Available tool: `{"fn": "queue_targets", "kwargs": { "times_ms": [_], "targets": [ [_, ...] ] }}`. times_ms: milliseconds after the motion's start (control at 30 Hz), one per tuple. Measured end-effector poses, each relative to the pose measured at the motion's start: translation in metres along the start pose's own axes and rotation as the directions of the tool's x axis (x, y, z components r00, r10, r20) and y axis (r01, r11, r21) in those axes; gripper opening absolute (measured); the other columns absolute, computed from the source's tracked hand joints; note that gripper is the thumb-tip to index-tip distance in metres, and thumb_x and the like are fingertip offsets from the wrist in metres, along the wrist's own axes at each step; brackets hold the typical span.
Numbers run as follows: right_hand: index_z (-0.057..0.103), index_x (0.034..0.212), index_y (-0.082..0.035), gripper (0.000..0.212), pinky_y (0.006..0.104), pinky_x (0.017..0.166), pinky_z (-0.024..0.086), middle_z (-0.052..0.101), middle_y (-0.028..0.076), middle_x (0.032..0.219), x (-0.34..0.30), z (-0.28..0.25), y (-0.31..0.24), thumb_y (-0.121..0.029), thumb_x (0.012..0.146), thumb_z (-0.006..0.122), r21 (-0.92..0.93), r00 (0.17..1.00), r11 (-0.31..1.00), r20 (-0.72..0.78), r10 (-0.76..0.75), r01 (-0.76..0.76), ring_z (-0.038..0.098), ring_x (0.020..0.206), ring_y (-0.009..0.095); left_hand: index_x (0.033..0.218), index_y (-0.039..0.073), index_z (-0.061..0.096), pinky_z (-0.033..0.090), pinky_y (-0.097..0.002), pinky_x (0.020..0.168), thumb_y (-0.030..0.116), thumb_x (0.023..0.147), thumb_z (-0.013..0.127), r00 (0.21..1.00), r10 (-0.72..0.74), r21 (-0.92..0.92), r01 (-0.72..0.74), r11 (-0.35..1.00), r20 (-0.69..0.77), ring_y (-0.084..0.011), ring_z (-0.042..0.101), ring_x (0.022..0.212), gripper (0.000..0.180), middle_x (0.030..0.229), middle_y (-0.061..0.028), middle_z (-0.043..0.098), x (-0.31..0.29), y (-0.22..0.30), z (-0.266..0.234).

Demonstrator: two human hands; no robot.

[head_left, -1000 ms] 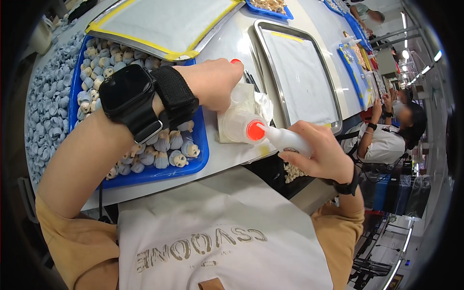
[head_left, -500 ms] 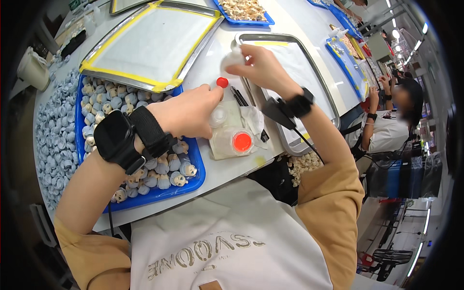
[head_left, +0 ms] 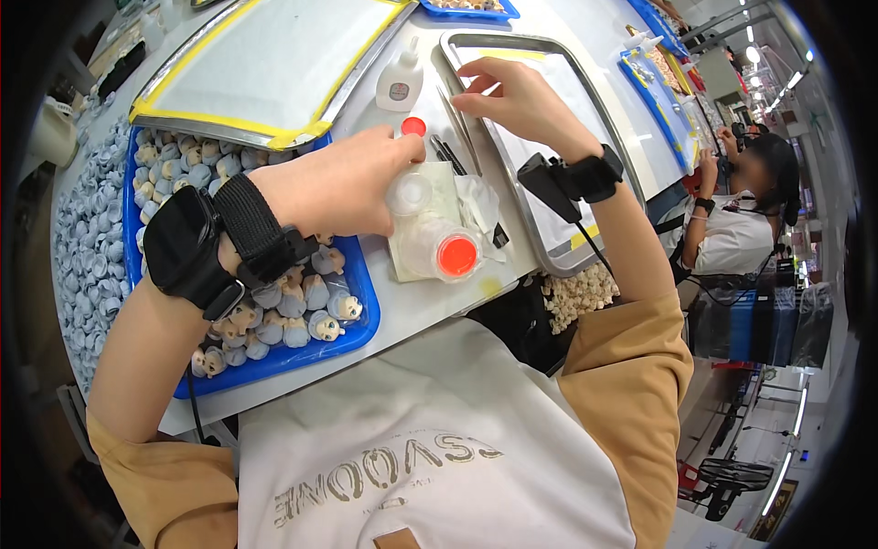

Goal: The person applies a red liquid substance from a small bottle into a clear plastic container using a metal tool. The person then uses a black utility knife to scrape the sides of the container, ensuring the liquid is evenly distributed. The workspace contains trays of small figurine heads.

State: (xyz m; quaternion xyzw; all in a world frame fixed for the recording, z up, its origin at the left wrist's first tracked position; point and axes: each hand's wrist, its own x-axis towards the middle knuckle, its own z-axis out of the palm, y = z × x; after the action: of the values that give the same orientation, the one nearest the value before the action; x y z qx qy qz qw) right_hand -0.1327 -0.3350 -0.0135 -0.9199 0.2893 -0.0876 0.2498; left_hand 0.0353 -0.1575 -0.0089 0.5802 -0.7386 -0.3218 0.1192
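My left hand [head_left: 352, 181] is closed, its fingers curled beside a small clear cup [head_left: 409, 194]. What it holds, if anything, is hidden by the hand. A round red cap [head_left: 413, 126] shows just past its index finger. My right hand [head_left: 517, 101] is open, thumb and fingers apart, above the rim of a metal tray [head_left: 576, 137]. Below its fingertips lie thin metal tweezers [head_left: 462, 123]. A white squeeze bottle [head_left: 400, 84] with a pointed nozzle stands upright on the table. Nearer me is a clear jar [head_left: 441, 252] with a red centre.
A blue tray [head_left: 366, 325] holds several small doll heads with blue-grey hair; many blue-grey pieces [head_left: 91, 247] are heaped to its left. A yellow-taped tray [head_left: 274, 73] overlaps its far edge. Black pens [head_left: 448, 156] and a crumpled tissue [head_left: 476, 201] lie centrally. A person [head_left: 732, 220] works at right.
My right hand has let go of the white squeeze bottle, which now stands on the table, and has moved right. My left hand stays beside the clear cup. The whole view has shifted slightly.
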Motion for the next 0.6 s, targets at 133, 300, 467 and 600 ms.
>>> {"fn": "queue_targets", "kwargs": {
  "times_ms": [133, 300, 467, 600],
  "targets": [
    [0.063, 0.114, 0.003, 0.051, 0.0345, 0.07, 0.052, 0.069, 0.015, 0.091, -0.011, -0.003, 0.002, -0.032, 0.078, 0.073, 0.03, 1.0, 0.999, 0.0, -0.011, 0.011, 0.066, 0.081, 0.024, 0.124, 0.002, 0.047, 0.045, -0.0358, 0.084, 0.008, 0.069, 0.071, 1.0, -0.001, 0.002, 0.001, 1.0, -0.024, -0.033, 0.053, 0.097, 0.06, 0.104, -0.0172, 0.05, 0.0, 0.0, 0.002],
    [0.068, 0.101, 0.001, 0.038, 0.0367, 0.07, 0.052, 0.07, 0.015, 0.087, -0.01, 0.001, -0.001, -0.031, 0.081, 0.07, -0.042, 0.999, 0.998, -0.017, -0.039, 0.038, 0.067, 0.076, 0.029, 0.129, 0.003, 0.043, 0.046, -0.0358, 0.084, 0.007, 0.068, 0.072, 0.999, 0.006, -0.002, -0.006, 1.0, -0.044, -0.0341, 0.054, 0.097, 0.068, 0.104, -0.0188, 0.05, -0.002, -0.003, 0.005],
    [0.069, 0.08, 0.0, 0.032, 0.0388, 0.063, 0.052, 0.067, 0.016, 0.074, -0.003, 0.013, -0.003, -0.032, 0.083, 0.067, -0.332, 0.998, 0.941, -0.006, 0.065, -0.063, 0.066, 0.067, 0.029, 0.135, 0.005, 0.039, 0.046, -0.0367, 0.084, 0.007, 0.067, 0.073, 0.998, -0.045, 0.019, 0.044, 0.999, 0.04, -0.0354, 0.054, 0.097, 0.076, 0.103, -0.0202, 0.049, -0.003, 0.005, -0.002],
    [0.068, 0.08, 0.002, 0.032, 0.0452, 0.066, 0.054, 0.068, 0.019, 0.078, 0.01, 0.031, -0.016, -0.03, 0.082, 0.064, -0.531, 0.996, 0.844, -0.007, 0.086, -0.077, 0.067, 0.074, 0.036, 0.134, 0.004, 0.039, 0.046, -0.0372, 0.085, 0.008, 0.066, 0.074, 0.995, -0.056, 0.073, 0.05, 0.996, 0.082, -0.0363, 0.054, 0.098, 0.077, 0.103, -0.021, 0.05, -0.002, 0.005, 0.001]
  ]
}}
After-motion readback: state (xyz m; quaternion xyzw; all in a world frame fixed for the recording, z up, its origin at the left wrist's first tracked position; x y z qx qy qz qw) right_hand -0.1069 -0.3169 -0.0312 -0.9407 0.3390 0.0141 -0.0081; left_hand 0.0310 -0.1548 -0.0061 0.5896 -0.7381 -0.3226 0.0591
